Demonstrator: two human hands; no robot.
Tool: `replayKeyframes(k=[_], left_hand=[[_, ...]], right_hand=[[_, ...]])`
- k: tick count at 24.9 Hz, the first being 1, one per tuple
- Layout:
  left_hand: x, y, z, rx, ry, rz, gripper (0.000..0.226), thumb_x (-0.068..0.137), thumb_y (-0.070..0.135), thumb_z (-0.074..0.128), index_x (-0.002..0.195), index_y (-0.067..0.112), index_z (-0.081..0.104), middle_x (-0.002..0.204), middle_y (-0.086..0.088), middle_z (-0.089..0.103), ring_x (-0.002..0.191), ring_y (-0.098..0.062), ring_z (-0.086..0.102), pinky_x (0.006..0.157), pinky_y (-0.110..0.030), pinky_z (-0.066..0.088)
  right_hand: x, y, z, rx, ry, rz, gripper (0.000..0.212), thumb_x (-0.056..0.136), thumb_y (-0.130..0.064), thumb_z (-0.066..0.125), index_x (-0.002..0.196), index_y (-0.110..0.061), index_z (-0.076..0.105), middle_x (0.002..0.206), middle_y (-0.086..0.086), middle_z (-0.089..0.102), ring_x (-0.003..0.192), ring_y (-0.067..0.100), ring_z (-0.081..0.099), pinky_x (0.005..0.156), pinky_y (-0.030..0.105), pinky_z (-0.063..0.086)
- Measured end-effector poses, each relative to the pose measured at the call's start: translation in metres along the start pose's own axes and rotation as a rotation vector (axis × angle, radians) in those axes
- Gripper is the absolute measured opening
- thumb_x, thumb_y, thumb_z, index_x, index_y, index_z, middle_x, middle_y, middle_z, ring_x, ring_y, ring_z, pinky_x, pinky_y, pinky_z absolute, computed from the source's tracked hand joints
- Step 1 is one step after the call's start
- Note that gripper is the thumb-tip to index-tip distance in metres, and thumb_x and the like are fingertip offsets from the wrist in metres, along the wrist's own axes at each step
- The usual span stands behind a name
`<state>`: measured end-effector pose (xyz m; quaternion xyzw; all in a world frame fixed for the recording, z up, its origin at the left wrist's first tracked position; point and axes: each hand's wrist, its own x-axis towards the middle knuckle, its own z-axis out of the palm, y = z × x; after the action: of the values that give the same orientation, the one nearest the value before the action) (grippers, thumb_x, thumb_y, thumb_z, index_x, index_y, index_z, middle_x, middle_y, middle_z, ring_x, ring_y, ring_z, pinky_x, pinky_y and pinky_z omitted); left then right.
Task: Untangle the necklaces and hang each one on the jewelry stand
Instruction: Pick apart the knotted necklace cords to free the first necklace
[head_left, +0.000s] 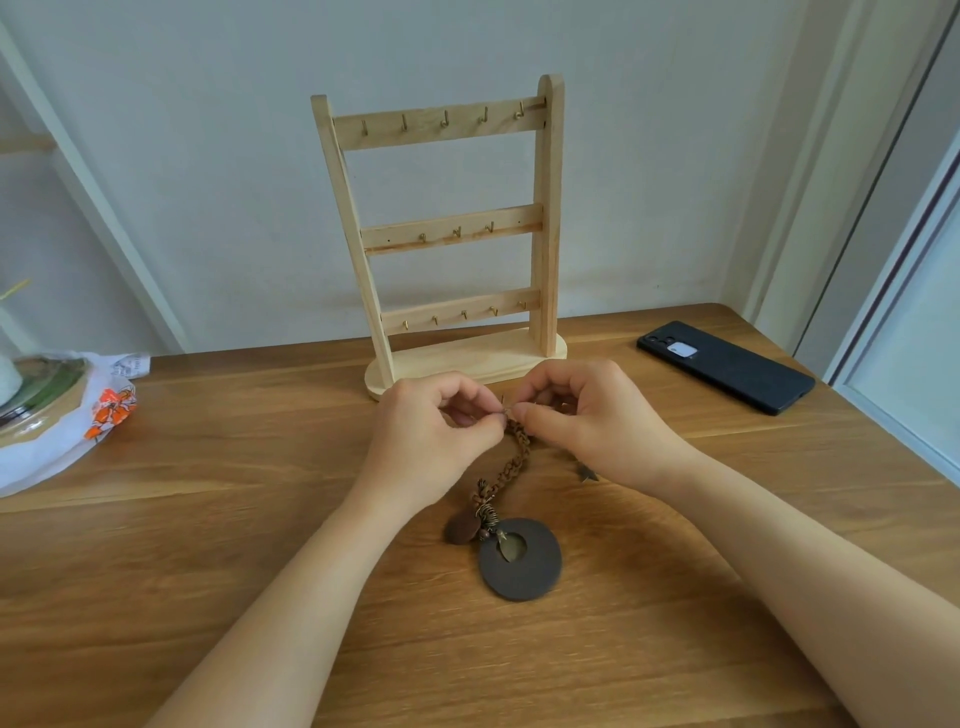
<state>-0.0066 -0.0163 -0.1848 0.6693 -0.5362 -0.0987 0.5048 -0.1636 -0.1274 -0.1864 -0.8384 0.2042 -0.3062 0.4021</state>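
Both hands are working at the middle of the wooden table (208, 519), just in front of the base of the jewelry stand (441, 234). The left hand (431, 431) and the right hand (587, 421) are meeting fingertip to fingertip, and the fingers of each are pinching closed on the upper end of a brown braided necklace (514, 457), with the remaining fingers curling inward. What exactly is sitting between the fingertips is too small to make out, apart from a thin metallic bit showing at the pinch. The braided cord is trailing down from the hands toward the person and lying on the table, ending in a cluster of small beads, a reddish-brown oval piece and a large dark round pendant (521, 564) with a hole in it, which is resting flat between the two forearms. A small dark metal charm (587, 474) is lying on the table just beside the right wrist; whether it is joined to the braided cord cannot be told. The jewelry stand is standing upright against the pale wall, its three crossbars carrying rows of small brass hooks, all of them bare. A black phone (727, 366) is lying face down to the right of the stand, and a white plastic bag (67, 426) with an orange print is sitting at the left edge.
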Motion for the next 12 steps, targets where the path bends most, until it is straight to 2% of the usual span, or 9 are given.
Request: replayKeyframes(k=[3,7,9,12], left_hand=[[0.002,0.001,-0.001,-0.11,-0.017,-0.081,0.015,0.078,0.008,0.081,0.073,0.02,0.075,0.071,0.008,0.072,0.068,-0.002,0.063,0.062,-0.013,0.048],[0.008,-0.001,-0.008,-0.417,0.118,-0.207,0.022,0.081,0.003,0.072,0.069,0.021,0.071,0.072,0.0,0.069,0.066,-0.002,0.058,0.064,-0.017,0.045],[0.008,-0.002,-0.011,-0.392,0.106,-0.161,0.018,0.082,0.006,0.074,0.075,0.022,0.072,0.078,0.0,0.072,0.072,-0.005,0.061,0.067,-0.018,0.047],[0.002,-0.001,-0.006,-0.171,-0.005,-0.02,0.017,0.082,0.011,0.08,0.089,0.027,0.078,0.083,0.01,0.075,0.076,-0.009,0.063,0.068,-0.019,0.049]], right_hand=[[0.0,0.001,0.0,-0.004,-0.003,0.005,0.002,0.091,-0.014,0.073,0.092,-0.013,0.074,0.074,0.003,0.07,0.062,0.003,0.057,0.062,0.018,0.047],[0.002,0.004,-0.003,-0.051,0.037,0.027,0.002,0.091,-0.016,0.072,0.091,-0.018,0.073,0.073,-0.002,0.068,0.063,0.002,0.057,0.064,0.016,0.047],[0.003,0.005,-0.004,-0.06,0.06,0.025,0.003,0.09,-0.018,0.072,0.09,-0.02,0.073,0.074,-0.001,0.069,0.065,0.003,0.058,0.065,0.018,0.049],[0.002,0.003,-0.003,-0.054,0.061,0.005,0.004,0.09,-0.015,0.073,0.092,-0.019,0.074,0.074,-0.002,0.069,0.064,0.002,0.057,0.065,0.017,0.048]])
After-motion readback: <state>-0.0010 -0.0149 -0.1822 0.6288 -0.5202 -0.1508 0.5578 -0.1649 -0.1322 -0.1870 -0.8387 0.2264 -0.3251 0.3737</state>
